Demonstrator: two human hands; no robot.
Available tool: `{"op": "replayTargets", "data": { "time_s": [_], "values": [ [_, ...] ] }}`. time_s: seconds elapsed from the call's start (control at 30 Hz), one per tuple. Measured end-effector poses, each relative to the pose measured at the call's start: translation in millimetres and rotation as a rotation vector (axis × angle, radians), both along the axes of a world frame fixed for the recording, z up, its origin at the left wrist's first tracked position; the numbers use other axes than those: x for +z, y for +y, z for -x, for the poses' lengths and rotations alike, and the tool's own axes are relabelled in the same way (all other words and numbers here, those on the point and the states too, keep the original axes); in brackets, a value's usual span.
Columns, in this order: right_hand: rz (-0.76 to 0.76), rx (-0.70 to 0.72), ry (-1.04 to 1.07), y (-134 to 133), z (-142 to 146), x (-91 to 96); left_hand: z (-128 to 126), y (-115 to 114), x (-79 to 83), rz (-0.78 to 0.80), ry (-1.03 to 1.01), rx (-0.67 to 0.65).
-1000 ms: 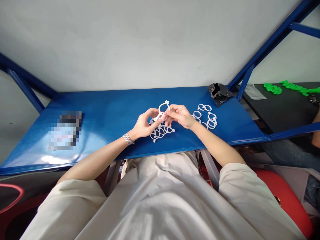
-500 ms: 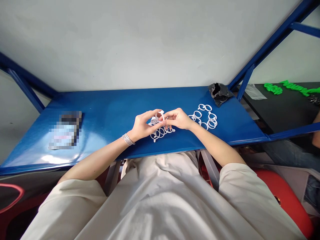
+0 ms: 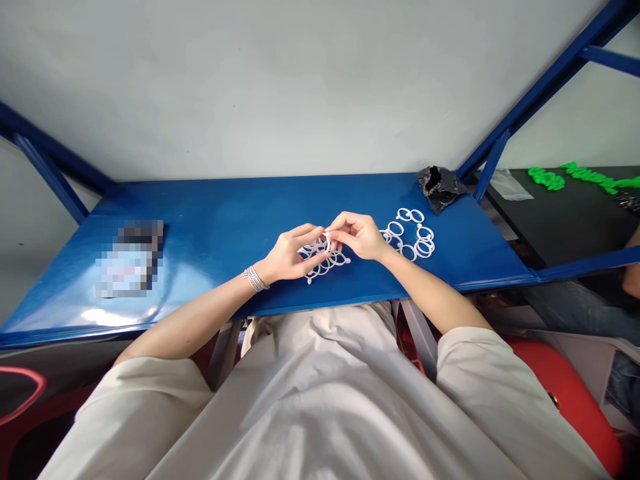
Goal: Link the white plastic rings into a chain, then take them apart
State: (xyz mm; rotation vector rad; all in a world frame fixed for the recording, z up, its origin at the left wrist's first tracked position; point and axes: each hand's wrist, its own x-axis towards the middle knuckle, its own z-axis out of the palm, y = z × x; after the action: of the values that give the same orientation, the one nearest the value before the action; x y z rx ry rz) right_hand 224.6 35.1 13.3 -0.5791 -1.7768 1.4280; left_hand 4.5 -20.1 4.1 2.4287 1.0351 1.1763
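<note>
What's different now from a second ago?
The white ring between the left hand and right hand has come lower and turned nearly edge-on. Both hands appear to have kept hold of it. The loose rings on the right and the black bag stayed put.

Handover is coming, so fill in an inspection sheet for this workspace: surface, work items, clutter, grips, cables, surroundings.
Surface: glossy blue tabletop, bright glare at left front.
Work items: one white plastic-looking ring, held; cluster of similar white rings beneath it; looser white rings to the right.
Clutter: crumpled black plastic bag at the far right corner; pixelated object on the left, unidentifiable.
Grips: left-hand grip and right-hand grip, both bare, pinching the held ring; silver-coloured bracelet on left wrist.
Cables: nothing seen.
Surroundings: pale grey wall behind; blue metal frame at both sides; dark table with bright green pieces at right.
</note>
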Motion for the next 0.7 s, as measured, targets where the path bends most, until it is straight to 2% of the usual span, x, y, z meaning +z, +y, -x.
{"op": "replayTargets", "data": {
  "time_s": [0.2, 0.33, 0.43, 0.5, 0.6, 0.7],
  "values": [
    [-0.113, -0.028, -0.014, -5, 2, -7.1, 5, 1, -1.9, 0.005, 0.034, -0.033],
    [-0.082, -0.022, 0.014, -5, 11, -13.4, 3, -1, 2.4, -0.004, 0.059, -0.038],
    [-0.045, -0.026, -0.023, 6, 12, -9.6, -1, -2, 3.1, -0.027, 0.024, 0.017],
    [-0.068, -0.054, -0.086, 19, 2, -0.6, -3, -2, 1.7, -0.027, -0.002, 0.082],
    [-0.194, -0.168, -0.291, 40, -31, 19.1, -4, 0, -0.7, -0.019, -0.007, 0.139],
    [-0.290, -0.260, -0.769, 57, -70, 35.2, -3, 2, -1.2, 0.003, 0.011, 0.158]
  ]
}}
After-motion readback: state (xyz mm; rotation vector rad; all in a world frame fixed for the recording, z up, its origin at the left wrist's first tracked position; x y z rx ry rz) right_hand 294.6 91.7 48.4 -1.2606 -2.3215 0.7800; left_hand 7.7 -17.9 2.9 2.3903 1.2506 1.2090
